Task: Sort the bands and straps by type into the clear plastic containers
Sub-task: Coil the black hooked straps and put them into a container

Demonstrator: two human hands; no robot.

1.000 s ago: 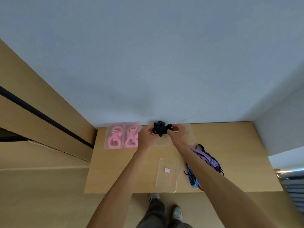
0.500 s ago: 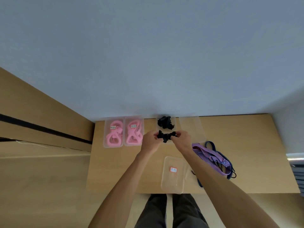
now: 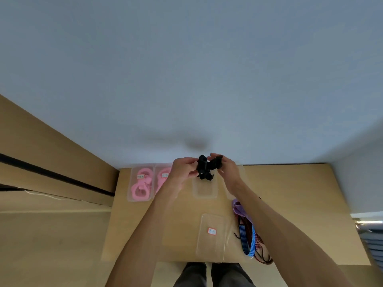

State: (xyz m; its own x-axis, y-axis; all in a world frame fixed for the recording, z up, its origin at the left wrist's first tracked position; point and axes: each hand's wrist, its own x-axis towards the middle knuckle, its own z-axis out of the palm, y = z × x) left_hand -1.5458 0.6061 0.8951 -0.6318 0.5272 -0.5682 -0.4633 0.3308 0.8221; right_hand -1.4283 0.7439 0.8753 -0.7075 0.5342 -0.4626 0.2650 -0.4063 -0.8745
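My left hand (image 3: 183, 170) and my right hand (image 3: 227, 168) both grip a bunched black strap (image 3: 206, 167), held above the far end of a clear container (image 3: 205, 190) at the back of the wooden table (image 3: 290, 204). Two clear containers at the back left hold pink bands (image 3: 141, 184); the second one (image 3: 163, 178) is partly hidden by my left wrist. A clear lid with an orange-edged label (image 3: 211, 235) lies near the front edge. Purple (image 3: 239, 209), blue (image 3: 247, 239) and dark red (image 3: 261, 248) straps lie in a pile under my right forearm.
A grey wall rises right behind the table. Another clear container (image 3: 232, 193) sits under my right wrist, mostly hidden. Wooden panelling runs along the left. My legs show below the table's front edge.
Both hands rose and moved toward the wall with the black strap. The second black bundle seen in the container half a second ago can no longer be told apart from the held strap.
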